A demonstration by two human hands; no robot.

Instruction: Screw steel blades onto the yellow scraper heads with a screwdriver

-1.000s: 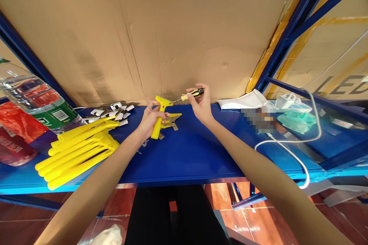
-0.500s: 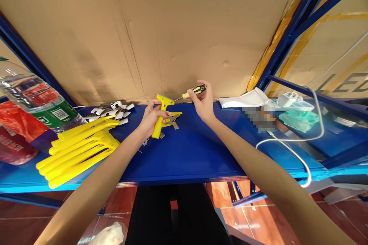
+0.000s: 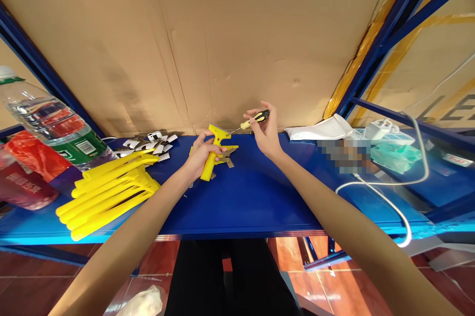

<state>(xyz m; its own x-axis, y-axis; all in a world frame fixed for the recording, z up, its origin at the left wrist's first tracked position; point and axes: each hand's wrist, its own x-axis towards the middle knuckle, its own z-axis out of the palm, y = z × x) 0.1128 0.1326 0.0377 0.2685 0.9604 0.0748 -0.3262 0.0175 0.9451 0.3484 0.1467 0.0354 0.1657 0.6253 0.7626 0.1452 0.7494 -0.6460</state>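
Observation:
My left hand [image 3: 199, 154] is closed round a yellow plastic scraper [image 3: 210, 163], its wide head pointing up and away from me. My right hand [image 3: 270, 137] grips a screwdriver [image 3: 245, 124] with a black and cream handle. The screwdriver's thin shaft slants down to the left, and its tip meets the right side of the scraper's head. Any screw there is too small to make out. Just beyond my left fingers, metal blade pieces [image 3: 229, 154] and another yellow part lie on the blue table [image 3: 245, 202]. Tiny screws lie partly hidden by my left wrist.
Several yellow scraper handles [image 3: 107, 202] are piled at left, with black and white pieces [image 3: 143, 144] behind them. A large water bottle [image 3: 70, 130] and a red cup [image 3: 27, 185] stand farther left. At right lie a white packet [image 3: 321, 129] and a white cable [image 3: 386, 202].
The whole view has shifted slightly, so everything appears a little farther right. Both hands keep their holds, and the screwdriver's tip stays at the scraper's head. My right fingers have moved slightly on the handle.

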